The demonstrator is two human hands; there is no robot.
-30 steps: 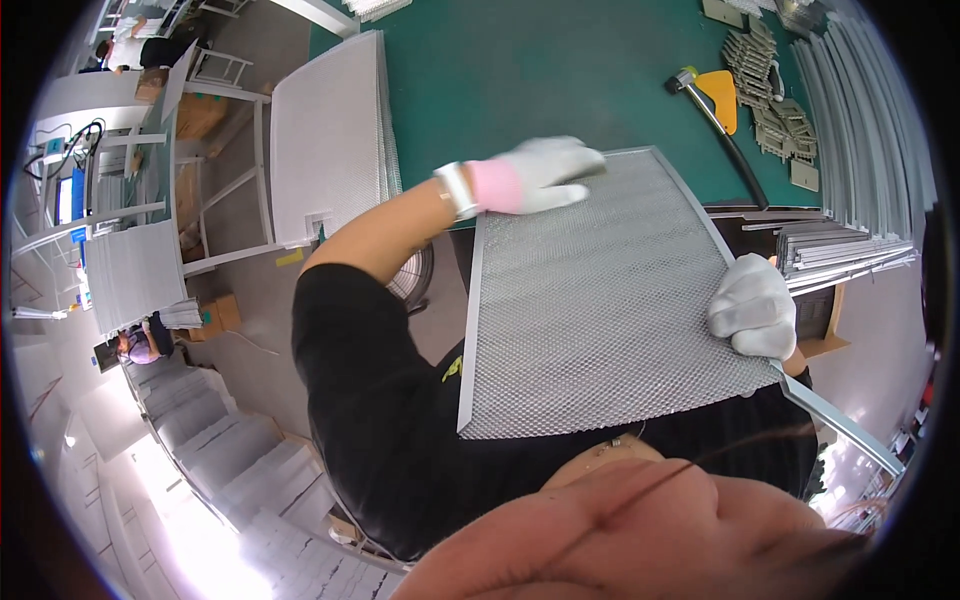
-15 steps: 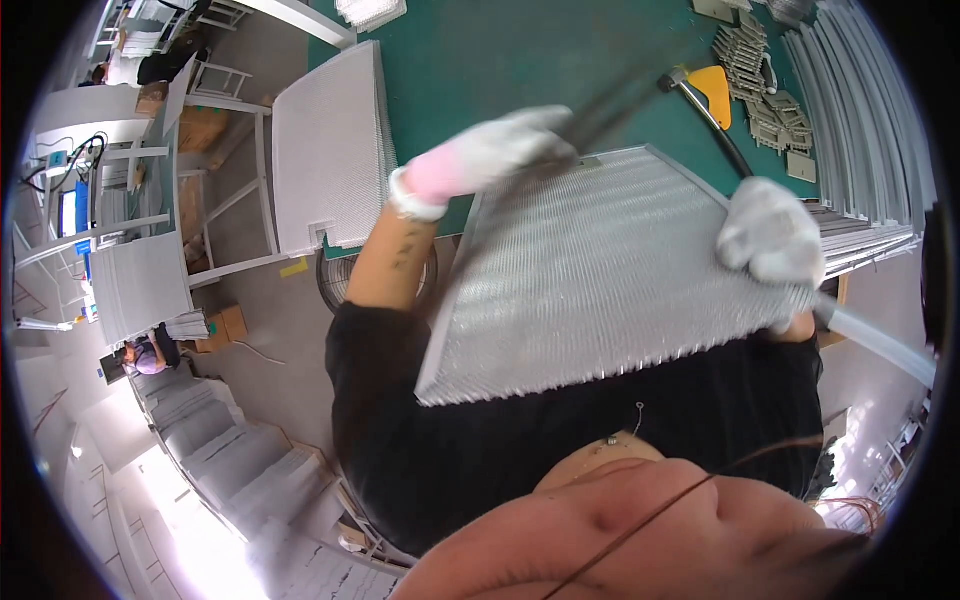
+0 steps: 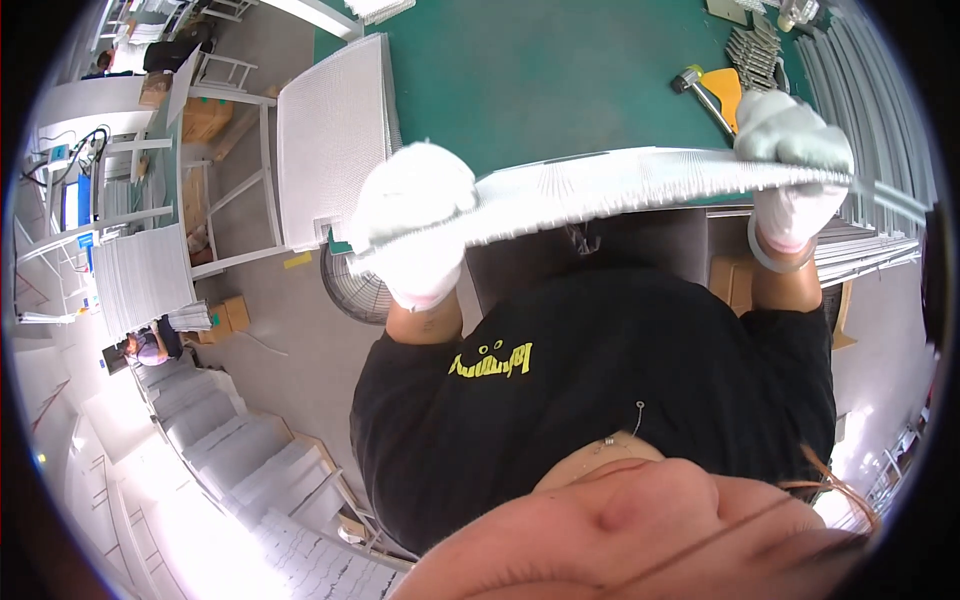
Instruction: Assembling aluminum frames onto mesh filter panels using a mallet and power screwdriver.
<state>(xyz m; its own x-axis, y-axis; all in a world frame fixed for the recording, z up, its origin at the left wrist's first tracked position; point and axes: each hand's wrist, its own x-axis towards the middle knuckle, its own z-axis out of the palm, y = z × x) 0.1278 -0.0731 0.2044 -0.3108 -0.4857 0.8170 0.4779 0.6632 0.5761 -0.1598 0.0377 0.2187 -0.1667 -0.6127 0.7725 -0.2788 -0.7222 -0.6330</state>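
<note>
A silvery ridged mesh panel [image 3: 600, 195] is held up almost edge-on, at the near edge of a green work table [image 3: 560, 80]. My left hand [image 3: 420, 195], in a white glove washed out by glare, grips its left end. At the right end, my right hand [image 3: 795, 140], also in a white glove, has its fingers over the top edge of the panel. A pale metal strip [image 3: 895, 200] sticks out past my right hand. Just beyond that hand lie a hammer [image 3: 690, 82], its handle partly hidden, and a flat yellow piece [image 3: 722, 95].
A stack of mesh panels [image 3: 332, 145] stands at the left of the table. Small metal plates [image 3: 755, 55] are piled at the far right, beside long metal strips [image 3: 865, 120]. A round fan [image 3: 355, 290] is on the floor at left. Another person [image 3: 152, 345] is farther off.
The panel has swung from facing up to nearly edge-on and moved away from my body. My left hand, blurred before with a dark strip across it, now grips the left end. My right hand moved farther forward.
</note>
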